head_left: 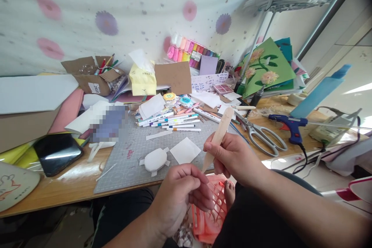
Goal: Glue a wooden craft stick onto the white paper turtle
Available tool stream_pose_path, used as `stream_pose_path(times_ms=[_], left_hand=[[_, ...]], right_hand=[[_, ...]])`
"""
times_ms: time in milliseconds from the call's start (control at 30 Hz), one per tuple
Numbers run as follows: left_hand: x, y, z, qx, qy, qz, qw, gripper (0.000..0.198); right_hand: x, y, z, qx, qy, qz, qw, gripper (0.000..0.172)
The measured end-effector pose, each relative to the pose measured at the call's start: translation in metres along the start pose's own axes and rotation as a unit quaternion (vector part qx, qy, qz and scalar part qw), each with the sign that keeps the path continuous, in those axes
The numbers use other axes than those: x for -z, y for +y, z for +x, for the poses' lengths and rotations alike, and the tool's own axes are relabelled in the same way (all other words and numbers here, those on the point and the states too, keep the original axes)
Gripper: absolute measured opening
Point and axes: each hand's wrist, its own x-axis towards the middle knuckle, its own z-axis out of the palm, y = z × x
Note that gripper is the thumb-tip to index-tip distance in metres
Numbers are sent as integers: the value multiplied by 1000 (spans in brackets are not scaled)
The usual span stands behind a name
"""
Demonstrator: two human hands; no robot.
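Observation:
My right hand grips a flat wooden craft stick, its rounded end up and its narrow end slanting down to the left. Close under that lower end, past the table's front edge, is my left hand. Its thumb and forefinger are pressed together; anything between them is too small to make out. On the grey cutting mat lies a padded white oval paper shape with small tabs round its edge. Beside it rests a white paper square, and a thin paper strip lies behind.
Several marker pens lie behind the paper pieces. To the right are large scissors and a blue glue gun with its cord. A black phone sits at left. Below the table edge stands a red plastic basket.

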Motion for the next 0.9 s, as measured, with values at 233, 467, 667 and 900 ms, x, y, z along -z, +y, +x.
stream_pose_path(times_ms=[233, 467, 667, 900], left_hand=[[5, -11, 2, -40, -9, -8, 999, 32], [16, -15, 4, -28, -25, 18, 999, 33], [14, -18, 3, -44, 5, 106, 993, 19], [9, -16, 4, -20, 32, 155, 987, 6]], right_hand=[[-1, 5, -5, -22, -22, -5, 1000, 34], [1, 3, -8, -16, 13, 55, 998, 41], [-1, 5, -14, -6, -2, 14, 1000, 37], [5, 9, -18, 0, -48, 11, 999, 38]])
